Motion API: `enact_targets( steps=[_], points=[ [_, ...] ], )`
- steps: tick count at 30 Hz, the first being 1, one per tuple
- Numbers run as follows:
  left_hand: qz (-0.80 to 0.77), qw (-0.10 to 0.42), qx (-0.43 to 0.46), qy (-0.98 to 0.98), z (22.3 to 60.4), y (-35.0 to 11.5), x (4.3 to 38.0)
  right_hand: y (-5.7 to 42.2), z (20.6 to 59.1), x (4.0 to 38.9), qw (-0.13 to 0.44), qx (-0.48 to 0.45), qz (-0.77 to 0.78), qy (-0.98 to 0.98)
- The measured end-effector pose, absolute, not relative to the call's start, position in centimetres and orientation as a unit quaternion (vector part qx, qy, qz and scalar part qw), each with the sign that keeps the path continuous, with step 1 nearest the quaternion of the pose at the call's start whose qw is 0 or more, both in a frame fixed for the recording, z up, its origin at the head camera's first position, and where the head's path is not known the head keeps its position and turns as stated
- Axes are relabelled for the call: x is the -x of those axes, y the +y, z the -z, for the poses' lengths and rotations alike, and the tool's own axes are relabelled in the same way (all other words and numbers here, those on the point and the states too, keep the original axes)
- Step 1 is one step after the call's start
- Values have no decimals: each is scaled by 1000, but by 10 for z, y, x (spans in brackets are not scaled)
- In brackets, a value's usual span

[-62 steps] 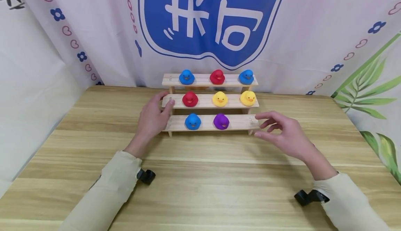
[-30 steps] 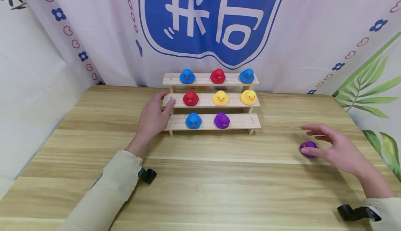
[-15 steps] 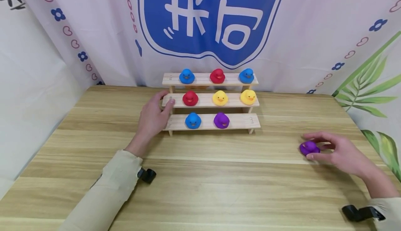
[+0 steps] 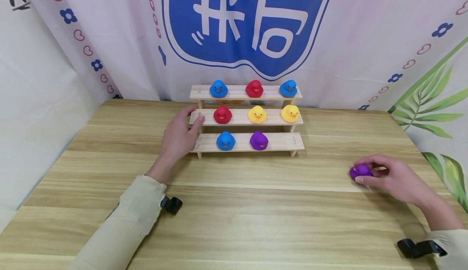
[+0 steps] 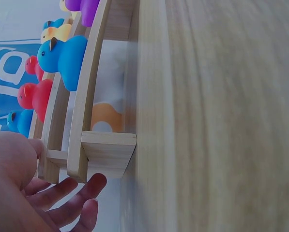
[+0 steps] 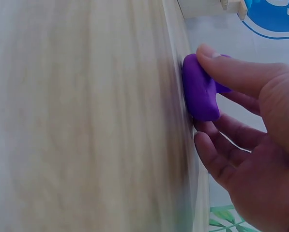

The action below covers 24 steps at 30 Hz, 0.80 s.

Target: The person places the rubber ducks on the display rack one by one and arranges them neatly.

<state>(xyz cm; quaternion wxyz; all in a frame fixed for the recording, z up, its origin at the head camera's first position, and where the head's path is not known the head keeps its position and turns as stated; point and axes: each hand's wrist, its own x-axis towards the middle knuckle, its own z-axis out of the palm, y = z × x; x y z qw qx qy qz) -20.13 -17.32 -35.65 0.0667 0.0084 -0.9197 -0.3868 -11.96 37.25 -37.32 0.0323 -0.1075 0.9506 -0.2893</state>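
At the table's right side my right hand point(image 4: 396, 178) pinches a purple rubber duck point(image 4: 361, 170) between thumb and fingers. The right wrist view shows that duck point(image 6: 198, 94) upright against the tabletop, the thumb across it. My left hand point(image 4: 178, 133) holds the left end of a three-tier wooden display rack point(image 4: 239, 142), its thumb on the middle tier and the other fingers around the end. On the bottom tier sit a blue duck point(image 4: 225, 141) and another purple duck point(image 4: 259, 140), with bare wood at its right end.
The middle tier bears a red duck point(image 4: 222, 115) and two yellow ducks, one at the centre point(image 4: 257, 115). On the top tier a red duck point(image 4: 254, 89) sits between two blue ones. A printed curtain point(image 4: 128, 38) hangs behind the wooden table point(image 4: 234, 221).
My right hand has moved from the bottom tier's right end out to the purple duck on the table, and its fingers have closed on it. The left hand stays at the rack.
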Motion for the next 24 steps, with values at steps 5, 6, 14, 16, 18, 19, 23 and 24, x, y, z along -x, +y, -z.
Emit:
enact_targets(
  steps=[5,6,14,16,18,19,23,24],
  points=[
    [388,68,-7,-919,356,-173,201,365,371,121,5,114,286,952],
    [388,69,-7,-919,356,-173,201,364,371,122,5,112,287,951],
    [386,70,-3,-920,357,-172,201,343,367,129,-17,144,324,935],
    [386,70,-3,-920,357,-172,201,336,365,131,-24,161,330,930],
    [386,69,-5,-920,357,-172,201,328,363,133,-24,173,333,927],
    [386,69,-5,-920,357,-172,201,324,361,134,-22,177,332,926],
    [386,71,-5,-920,357,-173,201,309,354,139,-26,186,335,923],
    [386,71,-5,-920,357,-173,201,305,353,141,-31,187,337,922]
  ],
)
